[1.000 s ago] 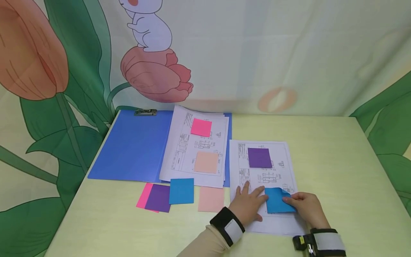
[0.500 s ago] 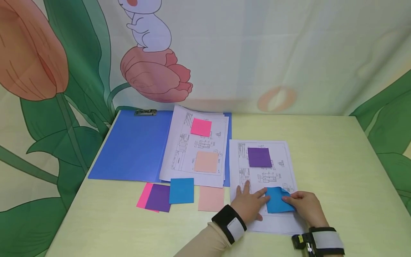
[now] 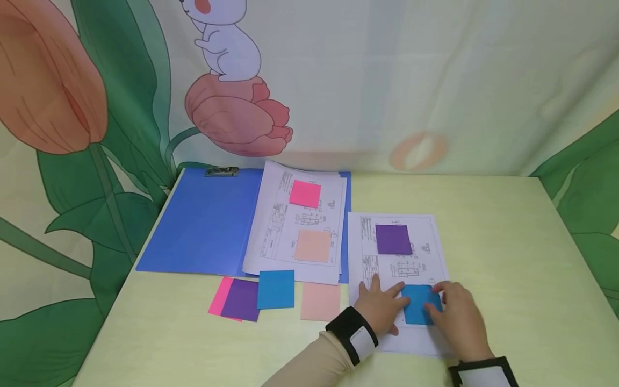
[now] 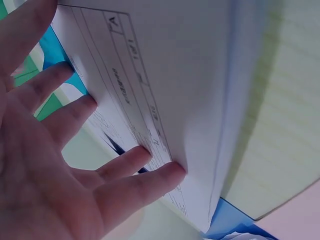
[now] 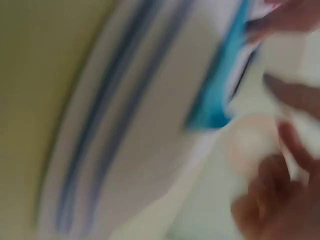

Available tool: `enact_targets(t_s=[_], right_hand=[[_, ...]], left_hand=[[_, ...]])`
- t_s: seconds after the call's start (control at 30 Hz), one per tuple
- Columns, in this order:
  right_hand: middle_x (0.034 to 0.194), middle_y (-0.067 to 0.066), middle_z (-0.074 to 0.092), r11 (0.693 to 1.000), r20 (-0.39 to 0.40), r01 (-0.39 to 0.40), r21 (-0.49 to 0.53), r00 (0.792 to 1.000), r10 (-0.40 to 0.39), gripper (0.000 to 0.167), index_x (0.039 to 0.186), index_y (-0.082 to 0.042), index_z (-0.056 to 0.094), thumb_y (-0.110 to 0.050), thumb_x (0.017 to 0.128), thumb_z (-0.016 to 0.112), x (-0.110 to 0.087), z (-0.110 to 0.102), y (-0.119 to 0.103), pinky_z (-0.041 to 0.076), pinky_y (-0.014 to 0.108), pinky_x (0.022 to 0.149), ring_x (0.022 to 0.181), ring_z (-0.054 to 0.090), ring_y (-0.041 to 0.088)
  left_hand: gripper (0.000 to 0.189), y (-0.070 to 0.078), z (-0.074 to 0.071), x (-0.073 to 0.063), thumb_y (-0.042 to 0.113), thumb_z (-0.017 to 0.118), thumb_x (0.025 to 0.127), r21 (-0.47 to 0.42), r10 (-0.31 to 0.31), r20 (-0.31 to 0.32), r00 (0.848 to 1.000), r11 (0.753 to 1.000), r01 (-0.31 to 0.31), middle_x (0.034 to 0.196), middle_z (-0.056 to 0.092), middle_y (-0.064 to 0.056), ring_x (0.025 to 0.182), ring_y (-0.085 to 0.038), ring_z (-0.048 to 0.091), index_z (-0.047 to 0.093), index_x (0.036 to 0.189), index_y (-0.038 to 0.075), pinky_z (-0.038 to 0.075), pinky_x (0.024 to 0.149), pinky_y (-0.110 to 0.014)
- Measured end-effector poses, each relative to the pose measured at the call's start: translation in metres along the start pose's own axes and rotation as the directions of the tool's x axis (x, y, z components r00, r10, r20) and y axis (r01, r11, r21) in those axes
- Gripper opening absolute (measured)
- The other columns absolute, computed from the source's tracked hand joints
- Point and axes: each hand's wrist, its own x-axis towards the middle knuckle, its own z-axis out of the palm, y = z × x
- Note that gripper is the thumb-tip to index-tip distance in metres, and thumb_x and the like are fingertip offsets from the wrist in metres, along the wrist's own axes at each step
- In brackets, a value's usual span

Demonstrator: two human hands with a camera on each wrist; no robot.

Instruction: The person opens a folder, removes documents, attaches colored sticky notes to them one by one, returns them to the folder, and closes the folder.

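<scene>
My left hand (image 3: 379, 307) lies with fingers spread on a printed drawing sheet (image 3: 416, 338). Its thumb and a fingertip are at the left edge of a blue sticky note (image 3: 418, 312) on that sheet. Over the note's right edge is my right hand (image 3: 461, 322), thumb and index finger apart. In the blurred right wrist view, that hand's fingers stand off the blue note (image 5: 212, 112). A purple sticky note (image 3: 394, 239) is higher on the same sheet. The left wrist view shows the left hand (image 4: 45, 165) with its fingertips on the paper (image 4: 185, 100).
To the left is a blue clip folder (image 3: 198, 226) holding printed sheets (image 3: 271, 252), with a hot-pink note (image 3: 305, 194) and a peach note (image 3: 312, 246) on them. In front lie a purple square (image 3: 240, 299), a blue square (image 3: 276, 290), a pink square (image 3: 320, 302) and a hot-pink square (image 3: 218, 302).
My right hand has let go of the blue note's right side; its curled upper corner now lies flatter. Thumb and index finger have moved apart. The left hand has stayed on the sheet.
</scene>
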Motion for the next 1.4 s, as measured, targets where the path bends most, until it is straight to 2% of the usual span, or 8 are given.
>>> enact_targets(t_s=[0.13,0.33,0.57,0.7,0.83,0.97,1.2,1.4], right_hand=[[0.136,0.021,0.043,0.959,0.118,0.282,-0.036,0.954,-0.277,0.062,0.130,0.005,0.047,-0.015,0.076,0.072,-0.011,0.013,-0.006,0.029,0.059,0.097,0.126,0.035,0.041],[0.146,0.020,0.029,0.981,0.214,0.129,-0.146,0.972,-0.096,0.073,0.139,0.005,0.035,-0.023,0.078,0.065,-0.008,0.016,0.008,0.014,0.065,0.100,0.134,0.022,0.041],[0.146,0.022,0.027,0.978,0.210,0.034,-0.204,0.978,0.010,0.082,0.139,0.007,0.033,-0.035,0.078,0.069,-0.006,0.010,0.017,0.021,0.070,0.094,0.133,0.019,0.044],[0.145,0.022,0.028,0.980,0.211,0.039,-0.194,0.978,0.003,0.084,0.138,0.006,0.035,-0.038,0.076,0.071,-0.005,0.010,0.014,0.026,0.069,0.090,0.131,0.022,0.044],[0.143,0.024,0.029,0.979,0.197,0.017,-0.204,0.980,0.025,0.088,0.139,0.006,0.034,-0.039,0.074,0.075,-0.003,0.007,0.019,0.028,0.069,0.086,0.127,0.025,0.046],[0.141,0.024,0.029,0.976,0.207,0.018,-0.216,0.978,0.027,0.093,0.139,0.005,0.034,-0.040,0.070,0.077,-0.001,0.004,0.022,0.029,0.068,0.083,0.122,0.026,0.048],[0.138,0.025,0.030,0.972,0.219,0.054,-0.228,0.976,-0.003,0.094,0.137,0.005,0.037,-0.043,0.067,0.078,0.003,0.003,0.019,0.032,0.066,0.082,0.118,0.028,0.050],[0.143,0.026,0.025,0.994,0.256,0.037,-0.102,0.967,-0.010,0.110,0.143,0.002,0.025,-0.061,0.065,0.072,0.005,0.001,0.037,0.025,0.068,0.085,0.125,0.021,0.050]], left_hand=[[0.074,-0.001,0.000,0.000,0.057,0.066,0.069,-0.001,-0.013,0.001,1.000,1.000,0.013,0.145,0.032,0.016,0.127,-0.036,0.036,0.041,0.137,0.043,0.040,0.092,-0.052],[0.070,-0.002,0.004,0.002,0.056,0.066,0.070,-0.008,-0.004,-0.018,1.000,1.000,0.004,0.145,0.033,0.016,0.127,-0.036,0.036,0.043,0.135,0.045,0.039,0.093,-0.052],[0.064,-0.016,0.011,-0.006,0.053,0.071,0.071,-0.117,0.010,-0.083,0.996,0.993,-0.019,0.142,0.040,0.004,0.127,-0.032,0.036,0.052,0.130,0.037,0.036,0.098,-0.046],[0.053,-0.038,0.010,-0.024,0.053,0.074,0.068,-0.171,-0.182,-0.170,0.969,0.973,0.153,0.107,0.057,-0.007,0.101,-0.024,0.049,0.067,0.109,0.018,0.044,0.082,-0.034],[0.048,-0.053,0.010,-0.036,0.057,0.071,0.069,-0.270,-0.393,-0.134,0.910,0.898,0.347,0.065,0.052,-0.003,0.065,-0.019,0.047,0.068,0.078,0.010,0.039,0.052,-0.029],[0.041,-0.056,0.017,-0.038,0.047,0.075,0.071,-0.460,-0.411,-0.031,0.911,0.815,0.352,0.050,0.044,0.001,0.048,-0.013,0.043,0.060,0.061,0.010,0.033,0.042,-0.026],[0.037,-0.058,0.023,-0.040,0.028,0.076,0.075,-0.685,-0.442,0.030,0.897,0.644,0.340,0.047,0.039,0.005,0.044,-0.011,0.038,0.052,0.053,0.011,0.028,0.041,-0.025],[0.034,-0.061,0.020,-0.042,0.029,0.073,0.079,-0.738,-0.439,0.015,0.898,0.601,0.306,0.051,0.039,0.004,0.046,-0.011,0.039,0.051,0.059,0.012,0.028,0.042,-0.024]])
